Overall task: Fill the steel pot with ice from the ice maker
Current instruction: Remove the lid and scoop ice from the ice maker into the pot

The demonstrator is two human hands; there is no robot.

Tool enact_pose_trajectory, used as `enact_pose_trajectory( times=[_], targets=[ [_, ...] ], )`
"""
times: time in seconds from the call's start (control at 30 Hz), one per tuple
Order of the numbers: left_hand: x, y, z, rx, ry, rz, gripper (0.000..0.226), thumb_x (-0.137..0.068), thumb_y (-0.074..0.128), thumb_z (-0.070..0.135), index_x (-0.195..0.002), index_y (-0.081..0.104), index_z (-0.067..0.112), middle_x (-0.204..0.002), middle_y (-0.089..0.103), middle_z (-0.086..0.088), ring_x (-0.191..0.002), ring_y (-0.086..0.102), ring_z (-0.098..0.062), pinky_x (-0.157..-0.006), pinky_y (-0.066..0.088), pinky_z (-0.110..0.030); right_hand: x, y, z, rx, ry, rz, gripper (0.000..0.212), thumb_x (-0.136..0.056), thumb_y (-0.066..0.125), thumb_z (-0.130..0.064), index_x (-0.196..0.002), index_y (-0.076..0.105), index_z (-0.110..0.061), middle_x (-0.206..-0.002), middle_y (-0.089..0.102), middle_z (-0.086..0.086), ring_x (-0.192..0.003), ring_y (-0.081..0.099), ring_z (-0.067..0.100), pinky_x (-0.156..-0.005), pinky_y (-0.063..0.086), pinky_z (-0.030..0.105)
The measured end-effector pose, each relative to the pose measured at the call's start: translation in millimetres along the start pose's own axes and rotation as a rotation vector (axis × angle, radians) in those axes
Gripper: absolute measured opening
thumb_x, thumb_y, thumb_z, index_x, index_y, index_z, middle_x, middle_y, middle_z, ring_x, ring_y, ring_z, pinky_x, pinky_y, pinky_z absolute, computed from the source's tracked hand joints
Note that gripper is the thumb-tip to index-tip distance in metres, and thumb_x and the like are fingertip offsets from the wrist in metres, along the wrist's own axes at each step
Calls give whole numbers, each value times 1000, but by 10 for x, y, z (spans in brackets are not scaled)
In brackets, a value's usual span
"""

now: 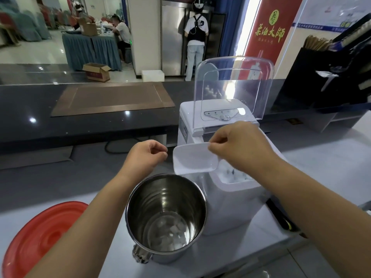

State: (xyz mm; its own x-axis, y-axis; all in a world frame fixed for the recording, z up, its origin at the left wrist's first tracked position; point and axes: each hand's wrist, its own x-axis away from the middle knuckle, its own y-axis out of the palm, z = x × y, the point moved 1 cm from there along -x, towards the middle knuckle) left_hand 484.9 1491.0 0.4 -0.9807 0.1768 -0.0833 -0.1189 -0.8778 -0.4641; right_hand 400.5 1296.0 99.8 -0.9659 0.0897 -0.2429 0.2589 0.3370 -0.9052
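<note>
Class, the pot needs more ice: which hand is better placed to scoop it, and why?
Probably right. The right hand pinches the white scoop just above the ice maker's open bin; the left hand is curled, holding nothing, beyond the steel pot.

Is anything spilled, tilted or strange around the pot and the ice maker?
Nothing stands out. The steel pot stands upright beside the ice maker, a little ice in its bottom; the right hand pinches the scoop; no spilled ice shows.
</note>
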Motion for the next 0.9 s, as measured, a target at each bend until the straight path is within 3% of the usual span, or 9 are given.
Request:
enact_pose_trajectory(
  times=[0.07, 0.17, 0.3, 0.37, 0.43, 0.5, 0.57, 0.67, 0.9],
  targets=[
    [-17, 72, 66, -1, 39, 17, 8, -83, 68, 16, -87, 69, 23, -82, 70, 5, -79, 65, -9, -75, 51, -26, -76, -123, 194, -21, 39, 58, 10, -82, 67, -27, -77, 75, -25, -68, 69, -11, -59, 64, 11, -63, 56, 30],
    [-34, 206, 189, 1, 102, 22, 8, -85, 67, 18, -87, 67, 25, -81, 69, 6, -79, 65, -9, -75, 53, -26, -185, -250, 514, 22, 75, 152, 11, -80, 67, -25, -73, 75, -23, -66, 68, -9, -65, 64, 14, -64, 55, 31],
    [-86, 372, 300, 25, 143, 14, 13, -85, 68, 27, -97, 66, 23, -86, 68, 7, -82, 64, -10, -77, 56, -34, -253, -297, 860, 268, 96, 199, 15, -85, 62, -27, -83, 77, -22, -81, 70, 1, -79, 61, 21, -61, 43, 27],
    [-116, 447, 351, 17, 147, 15, 19, -86, 66, 32, -103, 63, 24, -93, 66, 8, -86, 63, -10, -80, 56, -37, -249, -266, 986, 396, 72, 167, 18, -88, 58, -28, -88, 75, -23, -78, 64, 1, -80, 54, 19, -60, 36, 26],
    [-137, 516, 412, 1, 138, 19, 28, -87, 63, 36, -111, 58, 24, -100, 64, 8, -91, 61, -9, -84, 55, -38, -252, -199, 1100, 501, -1, 149, 18, -89, 57, -26, -86, 74, -21, -67, 52, -1, -74, 46, 18, -56, 34, 26],
    [-156, 566, 449, 10, 123, 36, 35, -86, 64, 38, -117, 54, 24, -106, 62, 9, -94, 60, -8, -86, 54, -40, -270, -131, 1174, 590, -117, 148, 12, -80, 68, -17, -69, 71, -17, -56, 50, 0, -62, 48, 21, -48, 32, 23],
    [-170, 599, 462, 16, 109, 44, 41, -83, 67, 35, -120, 52, 24, -112, 60, 9, -98, 59, -9, -87, 53, -39, -287, -70, 1193, 699, -203, 83, 26, -54, 81, -3, -46, 60, -14, -42, 48, -1, -47, 47, 20, -43, 23, 18],
    [-164, 634, 475, 26, 76, 21, 45, -84, 68, 29, -124, 49, 24, -117, 59, 9, -102, 57, -10, -87, 50, -34, -329, 15, 1229, 795, -356, 73, 39, -27, 75, 9, -39, 47, -16, -37, 44, -1, -39, 41, 20, -45, 17, 18],
    [-188, 638, 458, 109, 47, 2, 39, -83, 68, 25, -116, 47, 29, -114, 58, 10, -98, 58, -4, -90, 51, -36, -402, 6, 1240, 871, -669, 155, 34, -47, 61, 16, -47, 47, -16, -45, 47, 2, -43, 44, 21, -45, 27, 22]
  ],
)
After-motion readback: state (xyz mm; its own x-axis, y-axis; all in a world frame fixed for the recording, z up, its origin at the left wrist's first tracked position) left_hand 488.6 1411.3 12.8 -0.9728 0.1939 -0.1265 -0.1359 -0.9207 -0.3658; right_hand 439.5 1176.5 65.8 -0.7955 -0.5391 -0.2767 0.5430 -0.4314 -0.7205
